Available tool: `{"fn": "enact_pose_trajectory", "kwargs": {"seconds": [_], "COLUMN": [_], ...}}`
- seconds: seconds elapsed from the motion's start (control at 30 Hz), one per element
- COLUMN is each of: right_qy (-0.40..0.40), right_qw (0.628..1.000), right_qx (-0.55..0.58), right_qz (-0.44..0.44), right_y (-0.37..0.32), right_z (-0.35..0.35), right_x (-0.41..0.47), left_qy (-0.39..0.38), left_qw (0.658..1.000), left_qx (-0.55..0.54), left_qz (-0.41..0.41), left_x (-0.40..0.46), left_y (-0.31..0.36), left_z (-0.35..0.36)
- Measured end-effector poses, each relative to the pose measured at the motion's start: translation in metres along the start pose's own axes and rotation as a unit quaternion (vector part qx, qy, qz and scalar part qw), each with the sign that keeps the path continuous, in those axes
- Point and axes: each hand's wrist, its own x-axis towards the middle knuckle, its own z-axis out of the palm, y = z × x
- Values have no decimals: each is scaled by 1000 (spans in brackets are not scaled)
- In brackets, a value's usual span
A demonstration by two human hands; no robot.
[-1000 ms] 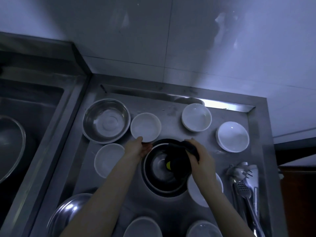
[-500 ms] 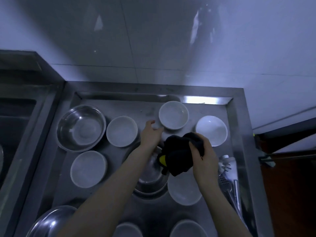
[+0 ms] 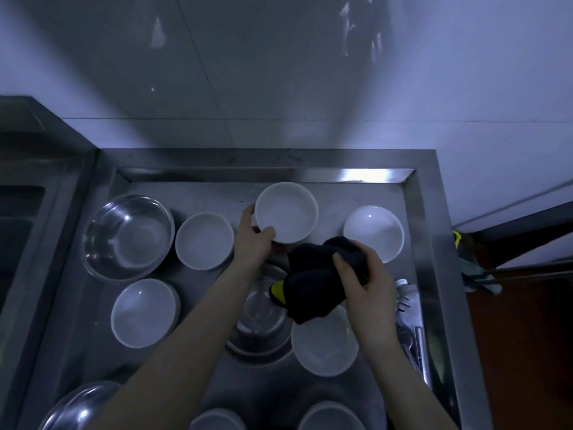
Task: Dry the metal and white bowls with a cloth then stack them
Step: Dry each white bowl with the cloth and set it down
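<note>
A: What holds everything?
B: A recessed stainless steel counter tray [image 3: 424, 212]. At its left stands a large round metal bowl [image 3: 128, 235]; another metal bowl [image 3: 262, 315] sits mid-tray under the arms.
A: And the hands?
B: The left hand [image 3: 252, 243] grips the rim of a round white ceramic bowl [image 3: 286, 211] at the back. The right hand [image 3: 364, 287] clutches a bunched black cloth [image 3: 316, 282], above the middle bowl.

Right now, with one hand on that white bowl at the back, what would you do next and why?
Probably lift the white bowl toward the dark cloth and wipe it: the left hand grips its rim, while the right hand holds the cloth bunched beside it.
</note>
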Motion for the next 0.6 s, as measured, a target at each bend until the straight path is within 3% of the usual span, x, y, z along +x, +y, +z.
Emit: {"fn": "enact_pose_trajectory", "kwargs": {"seconds": [0.23,0.37,0.43,0.53,0.6], "right_qy": [73,-84,-157,-172,-182], "right_qw": [995,990,973,866,830], "right_qx": [46,76,-49,-358,-406], "right_qz": [-40,-87,-159,-305,-338], "right_y": [-61,-85,-79,-65,-63], "right_z": [4,31,50,75,88], "right_x": [-38,-72,-86,-101,-112], "left_qy": [-27,-45,-34,-25,-20], "left_qw": [990,986,984,980,979], "left_qx": [-130,-139,-150,-159,-167], "left_qz": [36,85,93,117,111], "left_x": [-73,-108,-121,-137,-146], "left_y": [4,-5,-6,-7,-11], "left_z": [-71,-96,-108,-128,-143]}}
